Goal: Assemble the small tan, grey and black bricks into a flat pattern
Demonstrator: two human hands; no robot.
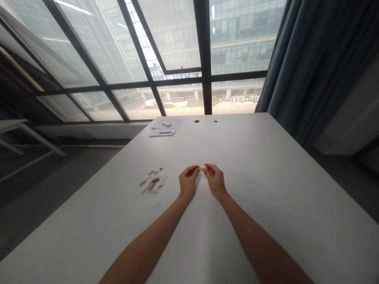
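Yellow strip (202, 169), slim and straight

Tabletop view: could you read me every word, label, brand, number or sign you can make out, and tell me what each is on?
None can be read.
Papers: any print is too small and blurred to read.
Yellow piece between the left hand and right hand: too small to tell.
Loose pieces: too small to tell.
Building outside: no readable sign.

Dk-framed glass windows (206, 59), far; blue-grey fabric curtain (296, 67), R.
Flat wht paper sheets (162, 128), far L; wht-topped table (10, 125), L edge.
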